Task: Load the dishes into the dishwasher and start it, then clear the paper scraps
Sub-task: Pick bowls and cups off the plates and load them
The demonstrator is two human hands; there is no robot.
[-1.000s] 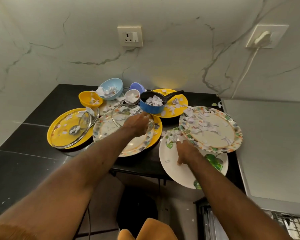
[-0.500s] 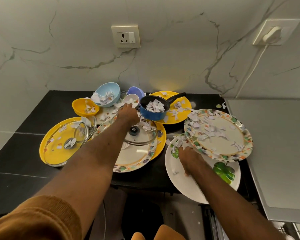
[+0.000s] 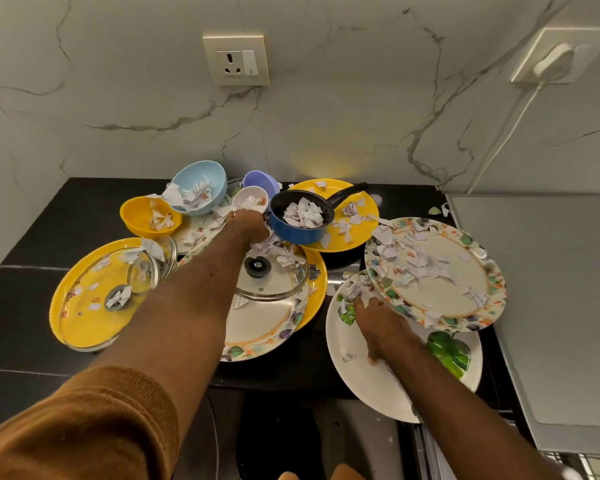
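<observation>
Dishes (image 3: 440,289) strewn with paper scraps (image 3: 302,213) all sit on the black counter (image 3: 49,216), none apparently loaded yet, while the right hand (image 3: 381,327) lies flat, fingers spread, on the white leaf plate (image 3: 371,379) and the left hand (image 3: 248,226) reaches the small white bowl (image 3: 253,197), its grip hidden.

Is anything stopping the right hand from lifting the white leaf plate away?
The right hand rests on the white leaf plate, but the flowered plate, littered with paper scraps, overlaps its far right side and likely must come off first.
</observation>
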